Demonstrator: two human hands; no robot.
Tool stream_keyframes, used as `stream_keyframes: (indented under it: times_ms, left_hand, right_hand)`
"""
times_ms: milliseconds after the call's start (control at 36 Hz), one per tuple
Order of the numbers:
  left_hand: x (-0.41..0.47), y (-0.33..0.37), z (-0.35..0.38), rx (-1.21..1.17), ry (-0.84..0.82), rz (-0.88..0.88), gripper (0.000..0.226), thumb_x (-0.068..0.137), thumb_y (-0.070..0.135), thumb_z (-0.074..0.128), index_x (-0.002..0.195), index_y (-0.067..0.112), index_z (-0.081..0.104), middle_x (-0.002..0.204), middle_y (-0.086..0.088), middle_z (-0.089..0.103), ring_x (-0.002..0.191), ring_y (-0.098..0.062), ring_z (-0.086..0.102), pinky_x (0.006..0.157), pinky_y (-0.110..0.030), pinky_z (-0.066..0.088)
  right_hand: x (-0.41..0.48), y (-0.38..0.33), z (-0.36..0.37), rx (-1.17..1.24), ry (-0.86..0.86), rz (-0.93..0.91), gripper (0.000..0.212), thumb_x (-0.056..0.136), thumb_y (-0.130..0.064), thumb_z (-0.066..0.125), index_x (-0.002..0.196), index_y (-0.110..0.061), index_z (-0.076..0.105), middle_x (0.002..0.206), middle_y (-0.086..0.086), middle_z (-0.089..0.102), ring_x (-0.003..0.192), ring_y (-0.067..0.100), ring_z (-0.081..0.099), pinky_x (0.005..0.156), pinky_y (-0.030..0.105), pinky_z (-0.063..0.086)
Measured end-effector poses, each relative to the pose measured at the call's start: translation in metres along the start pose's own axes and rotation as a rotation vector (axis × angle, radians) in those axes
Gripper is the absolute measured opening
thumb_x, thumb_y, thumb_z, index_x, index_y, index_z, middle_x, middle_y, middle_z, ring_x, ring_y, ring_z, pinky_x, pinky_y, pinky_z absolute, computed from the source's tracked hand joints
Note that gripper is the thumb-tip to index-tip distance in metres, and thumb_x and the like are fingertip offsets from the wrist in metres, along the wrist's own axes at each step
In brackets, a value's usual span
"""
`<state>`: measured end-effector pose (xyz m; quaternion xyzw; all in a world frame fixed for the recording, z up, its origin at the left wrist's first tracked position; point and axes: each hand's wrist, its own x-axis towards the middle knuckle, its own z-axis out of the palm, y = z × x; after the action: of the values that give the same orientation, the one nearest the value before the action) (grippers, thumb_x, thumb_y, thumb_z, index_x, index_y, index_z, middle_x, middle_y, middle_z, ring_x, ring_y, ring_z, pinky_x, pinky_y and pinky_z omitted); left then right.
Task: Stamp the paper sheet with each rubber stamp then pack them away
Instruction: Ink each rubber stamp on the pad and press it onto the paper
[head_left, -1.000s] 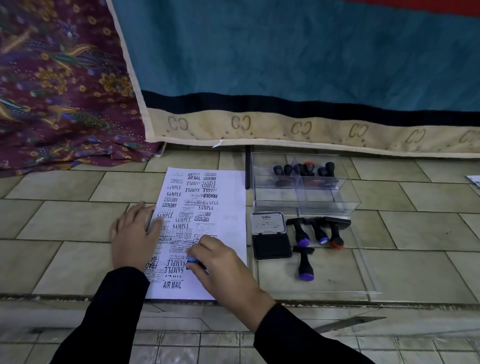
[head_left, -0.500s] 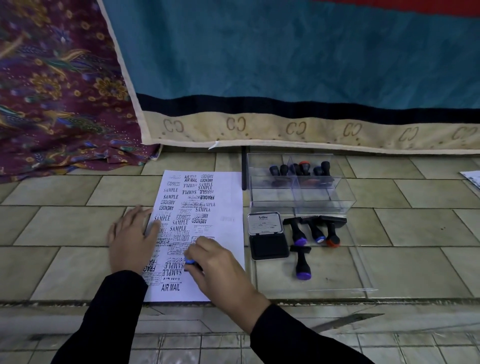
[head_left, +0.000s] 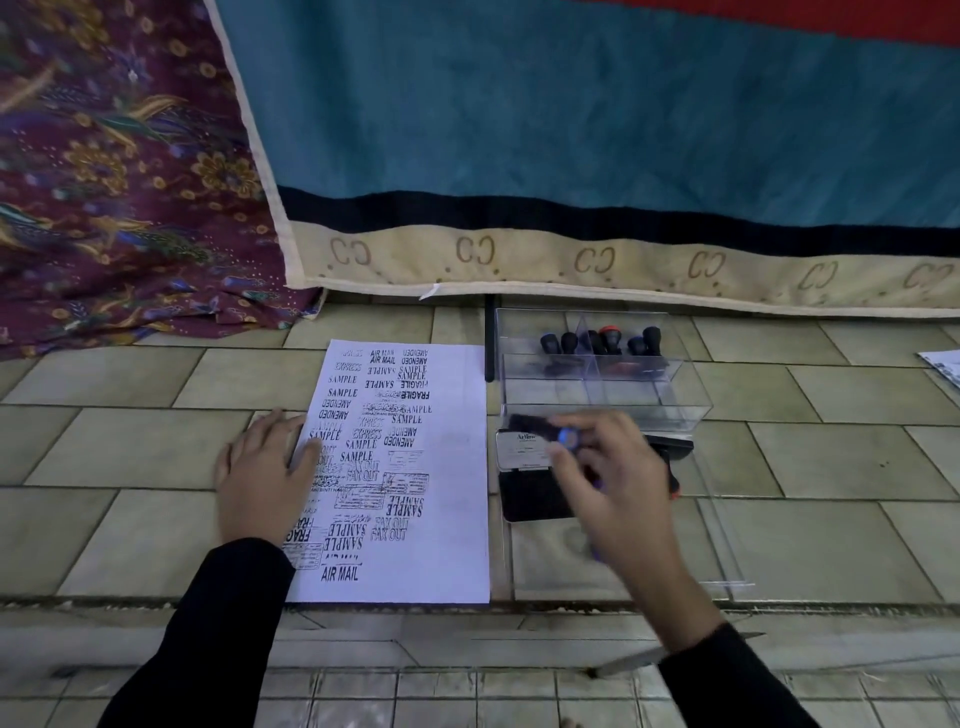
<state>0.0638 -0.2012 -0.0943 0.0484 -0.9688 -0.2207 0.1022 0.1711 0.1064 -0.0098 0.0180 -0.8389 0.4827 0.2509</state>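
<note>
A white paper sheet covered in black stamp marks lies on the tiled floor. My left hand rests flat on its left edge. My right hand holds a blue-topped rubber stamp, blurred by motion, above the black ink pad to the right of the sheet. Other black stamps lie behind my right hand, mostly hidden. A clear plastic box beyond the pad holds several stamps standing at its back.
A clear plastic lid lies flat under and right of the ink pad. A teal blanket with a beige border and a patterned maroon cloth hang behind. A paper corner shows at far right. A step edge runs along the near side.
My right hand has lifted the blue-topped stamp off the paper and carried it right, over the ink pad. My left hand stays on the sheet.
</note>
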Motion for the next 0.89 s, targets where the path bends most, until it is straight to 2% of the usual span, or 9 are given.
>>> stream_keyframes:
  times_ms: [83,194,278,389,500,667,889]
  left_hand:
    - [0.000,0.000,0.001,0.003,-0.002,0.006,0.035,0.093,0.029,0.060,0.126,0.018,0.060,0.148,-0.004,0.046,0.139,-0.023,0.035,0.114,-0.039,0.014]
    - [0.000,0.000,0.001,0.003,-0.011,0.000,0.034,0.094,0.031,0.057,0.126,0.019,0.060,0.148,-0.003,0.045,0.140,-0.021,0.033,0.115,-0.038,0.013]
    - [0.001,0.000,0.000,0.008,-0.012,0.006,0.034,0.094,0.031,0.056,0.126,0.019,0.060,0.148,-0.003,0.045,0.140,-0.021,0.033,0.114,-0.038,0.013]
    - [0.001,0.000,0.000,0.005,-0.015,0.004,0.034,0.094,0.031,0.057,0.126,0.019,0.060,0.148,-0.003,0.045,0.139,-0.021,0.034,0.115,-0.038,0.013]
    - [0.000,0.000,0.000,-0.001,-0.016,-0.004,0.036,0.094,0.031,0.057,0.128,0.019,0.059,0.149,-0.002,0.044,0.140,-0.020,0.033,0.115,-0.037,0.012]
    - [0.000,-0.001,0.001,0.000,-0.016,0.006,0.037,0.094,0.031,0.057,0.128,0.019,0.058,0.149,-0.001,0.044,0.139,-0.021,0.033,0.115,-0.037,0.012]
    - [0.002,-0.004,0.003,0.001,-0.008,0.015,0.034,0.093,0.031,0.058,0.126,0.020,0.060,0.147,0.000,0.045,0.138,-0.021,0.035,0.115,-0.037,0.013]
  right_hand:
    - [-0.005,0.011,-0.026,-0.099,-0.018,-0.025,0.020,0.086,-0.008,0.064,0.104,-0.018,0.066,0.098,-0.010,0.058,0.090,0.005,0.062,0.077,0.015,0.054]
    - [-0.018,0.029,-0.051,-0.281,-0.027,-0.104,0.018,0.081,-0.009,0.070,0.098,-0.016,0.068,0.097,-0.006,0.060,0.087,0.006,0.063,0.074,0.019,0.054]
    - [-0.033,0.043,-0.063,-0.369,-0.035,-0.162,0.013,0.081,-0.012,0.073,0.093,-0.014,0.068,0.097,-0.006,0.058,0.087,0.003,0.060,0.078,0.011,0.045]
    - [-0.053,0.055,-0.068,-0.340,-0.056,-0.170,0.010,0.080,-0.017,0.068,0.089,-0.019,0.065,0.096,-0.011,0.054,0.088,0.003,0.058,0.079,0.007,0.040]
    - [-0.064,0.065,-0.069,-0.354,-0.097,-0.133,0.017,0.077,-0.013,0.070,0.089,-0.022,0.064,0.097,-0.012,0.052,0.089,0.004,0.058,0.075,0.010,0.042]
    - [-0.067,0.070,-0.069,-0.405,-0.139,-0.075,0.026,0.070,-0.002,0.077,0.086,-0.017,0.064,0.096,-0.008,0.051,0.084,0.001,0.055,0.068,0.019,0.046]
    - [-0.066,0.070,-0.068,-0.441,-0.151,-0.042,0.026,0.069,0.000,0.078,0.084,-0.015,0.063,0.094,-0.006,0.051,0.078,0.003,0.054,0.065,0.019,0.045]
